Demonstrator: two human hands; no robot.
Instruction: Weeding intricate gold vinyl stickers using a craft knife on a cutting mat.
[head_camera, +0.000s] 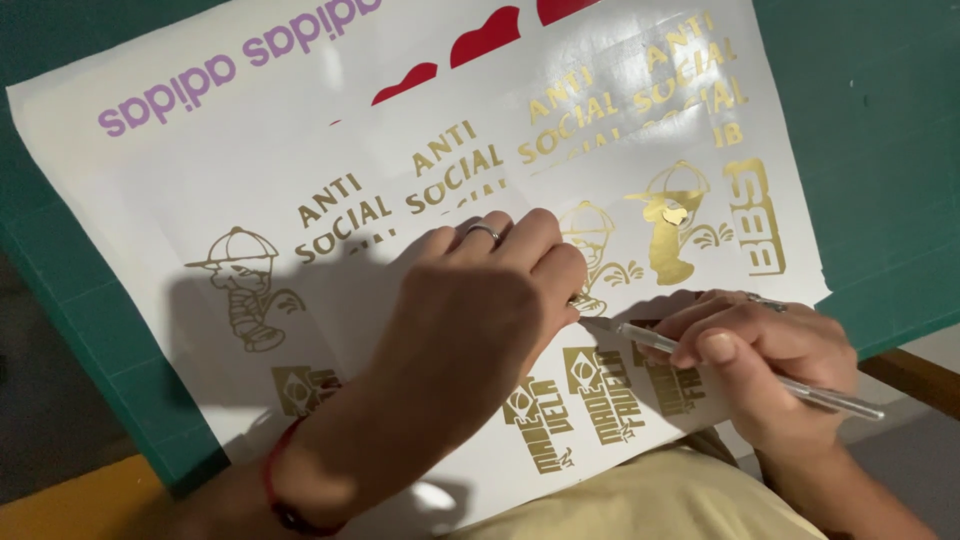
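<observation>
A white sticker sheet (250, 190) with gold cut-out figures, gold lettering, purple lettering and red shapes lies on a green cutting mat (870, 150). My left hand (470, 330), wearing a ring and a red wrist band, presses flat on the sheet with its fingertips at a small gold cartoon figure (592, 240). My right hand (760, 355) holds a slim silver craft tool (740, 372) like a pen. The tool's tip touches the sheet just beside my left fingertips, at the lower part of that figure.
The mat rests tilted over a wooden surface, with an orange-brown edge (80, 500) at lower left and another at right (915, 380). A pale yellow garment (660, 500) shows at the bottom. Another gold figure (245, 285) sits on the sheet's left.
</observation>
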